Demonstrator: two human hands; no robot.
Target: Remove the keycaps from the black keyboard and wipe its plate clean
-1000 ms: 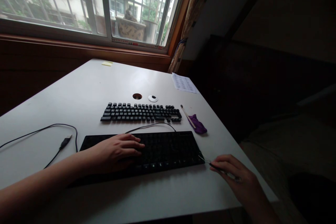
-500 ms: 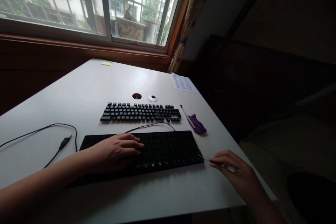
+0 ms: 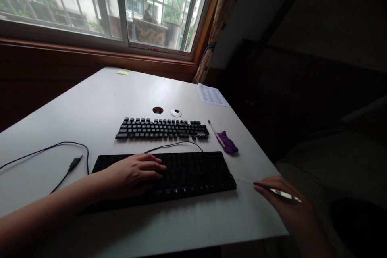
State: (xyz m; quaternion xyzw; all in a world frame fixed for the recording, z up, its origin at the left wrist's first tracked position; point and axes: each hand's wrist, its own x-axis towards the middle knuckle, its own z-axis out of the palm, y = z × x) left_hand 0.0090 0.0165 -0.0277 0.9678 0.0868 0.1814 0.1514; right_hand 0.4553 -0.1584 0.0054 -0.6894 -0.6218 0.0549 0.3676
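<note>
While the left hand (image 3: 136, 172) rests unclenched on a black keyboard (image 3: 196, 171), the right hand (image 3: 287, 205) pinches a slim tool (image 3: 284, 194) just beside it.

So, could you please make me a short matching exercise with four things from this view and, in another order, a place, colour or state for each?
Column one
1. Left hand
2. Slim tool
3. Cloth
4. USB plug

Column two
A. Purple, near the right edge of the white table
B. Lying unplugged, left of the nearer keyboard
C. Resting on the nearer keyboard
D. Held in the right hand

Right pairs: 1-C, 2-D, 3-A, 4-B
</note>
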